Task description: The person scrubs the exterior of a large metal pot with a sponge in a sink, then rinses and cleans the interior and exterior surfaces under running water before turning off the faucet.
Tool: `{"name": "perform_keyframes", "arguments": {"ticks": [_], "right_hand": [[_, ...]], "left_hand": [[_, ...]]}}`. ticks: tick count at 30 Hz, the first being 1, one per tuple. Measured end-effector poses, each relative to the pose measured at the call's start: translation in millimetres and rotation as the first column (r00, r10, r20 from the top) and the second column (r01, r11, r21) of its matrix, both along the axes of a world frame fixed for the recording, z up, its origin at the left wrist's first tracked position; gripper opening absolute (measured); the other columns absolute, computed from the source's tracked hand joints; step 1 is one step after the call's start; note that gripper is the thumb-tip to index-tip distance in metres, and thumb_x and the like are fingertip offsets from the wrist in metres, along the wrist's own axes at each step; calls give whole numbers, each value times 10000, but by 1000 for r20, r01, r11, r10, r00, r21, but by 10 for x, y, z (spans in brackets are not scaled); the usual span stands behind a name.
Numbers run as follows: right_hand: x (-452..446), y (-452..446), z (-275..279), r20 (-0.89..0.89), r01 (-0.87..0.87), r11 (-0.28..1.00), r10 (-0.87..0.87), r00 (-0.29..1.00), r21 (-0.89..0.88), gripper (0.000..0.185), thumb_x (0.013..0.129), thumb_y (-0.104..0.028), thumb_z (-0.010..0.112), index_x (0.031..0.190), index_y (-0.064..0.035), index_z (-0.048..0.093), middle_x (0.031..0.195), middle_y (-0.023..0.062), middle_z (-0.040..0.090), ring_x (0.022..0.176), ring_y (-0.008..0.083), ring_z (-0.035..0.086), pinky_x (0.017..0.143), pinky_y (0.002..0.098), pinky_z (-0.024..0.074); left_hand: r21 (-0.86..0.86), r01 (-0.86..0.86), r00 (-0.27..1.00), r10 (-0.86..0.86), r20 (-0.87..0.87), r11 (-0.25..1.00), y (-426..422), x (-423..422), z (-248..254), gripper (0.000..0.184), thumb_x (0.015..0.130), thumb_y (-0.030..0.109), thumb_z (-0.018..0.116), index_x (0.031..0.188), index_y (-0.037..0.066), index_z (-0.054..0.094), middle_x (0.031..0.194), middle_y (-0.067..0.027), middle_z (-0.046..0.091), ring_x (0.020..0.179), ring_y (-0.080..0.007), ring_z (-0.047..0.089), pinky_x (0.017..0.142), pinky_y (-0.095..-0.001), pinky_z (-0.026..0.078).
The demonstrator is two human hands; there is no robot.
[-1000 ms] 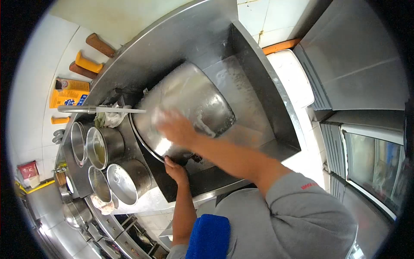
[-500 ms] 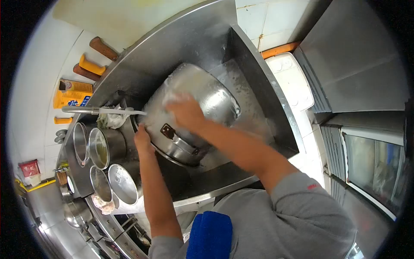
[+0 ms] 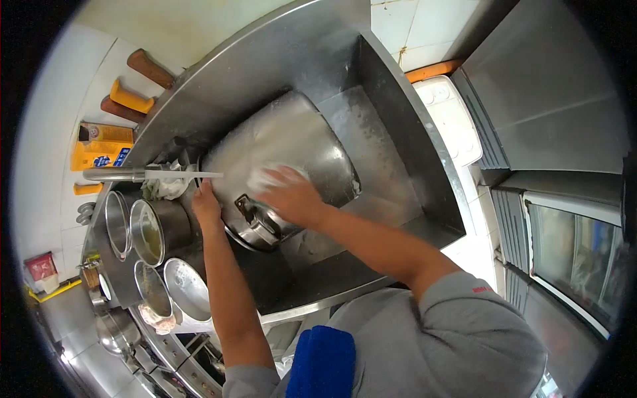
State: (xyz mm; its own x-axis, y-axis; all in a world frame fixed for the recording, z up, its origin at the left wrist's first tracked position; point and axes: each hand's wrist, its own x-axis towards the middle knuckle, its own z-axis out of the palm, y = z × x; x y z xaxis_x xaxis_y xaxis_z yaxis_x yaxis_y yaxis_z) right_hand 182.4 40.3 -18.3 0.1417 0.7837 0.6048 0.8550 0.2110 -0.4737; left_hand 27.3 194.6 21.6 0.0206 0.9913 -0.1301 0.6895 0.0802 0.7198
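You're in kitchen, restaurant-like in scale: deep steel sink (image 3: 398,123) before you with big two-handled-type pot (image 3: 285,136) inside, smaller metal pots (image 3: 174,224) at left, glass-fronted cabinet (image 3: 572,249) at right, tiled wall (image 3: 431,26).

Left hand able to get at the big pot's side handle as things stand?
Likely yes: the left hand is at the big pot, close to the side handle, with nothing visible between them. The right hand is near the handle but leaves most of it uncovered.
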Motion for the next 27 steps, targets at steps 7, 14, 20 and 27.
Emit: {"name": "perform_keyframes", "arguments": {"ticks": [7, 14, 20, 27], "right_hand": [[1287, 199, -29, -449, 250, 956, -294, 844, -156, 237, 800, -160, 584, 1029, -129, 636, 1069, 100, 627, 1050, 320, 558, 908, 408, 443], [1534, 1035, 115, -228, 205, 841, -357, 906, -500, 225, 849, -296, 552, 1006, -170, 654, 1025, 111, 642, 1004, 329, 577, 851, 463, 454], [1504, 960, -25, -193, 257, 912, -328, 925, -321, 217, 852, -303, 560, 967, -144, 652, 987, 96, 648, 986, 322, 581, 849, 460, 457], [994, 469, 54, 26, 291, 915, -296, 955, -280, 242, 827, -232, 573, 1048, -158, 637, 1078, 41, 633, 1072, 279, 547, 863, 432, 436]], "left_hand": [[264, 165, 984, -139, -114, 950, 242, -187, -319, 463, 921, 355, 458, 925, -93, 572, 861, -266, 580, 805, -347, 558, 775, -422, 413], [237, -17, 972, -40, 233, 971, 57, -212, -306, 347, 936, 250, 480, 1003, -80, 563, 953, -178, 611, 905, -262, 584, 775, -388, 438], [119, 150, 982, -162, 100, 981, -1618, -900, -1134, 431, 964, 317, 454, 1049, -96, 546, 954, -216, 615, 874, -244, 571, 769, -356, 447], [-16, 13, 999, -13, 43, 1000, -1331, -389, -186, 508, 959, 373, 444, 849, -100, 593, 721, -158, 573, 656, -229, 524, 609, -378, 420]]}}
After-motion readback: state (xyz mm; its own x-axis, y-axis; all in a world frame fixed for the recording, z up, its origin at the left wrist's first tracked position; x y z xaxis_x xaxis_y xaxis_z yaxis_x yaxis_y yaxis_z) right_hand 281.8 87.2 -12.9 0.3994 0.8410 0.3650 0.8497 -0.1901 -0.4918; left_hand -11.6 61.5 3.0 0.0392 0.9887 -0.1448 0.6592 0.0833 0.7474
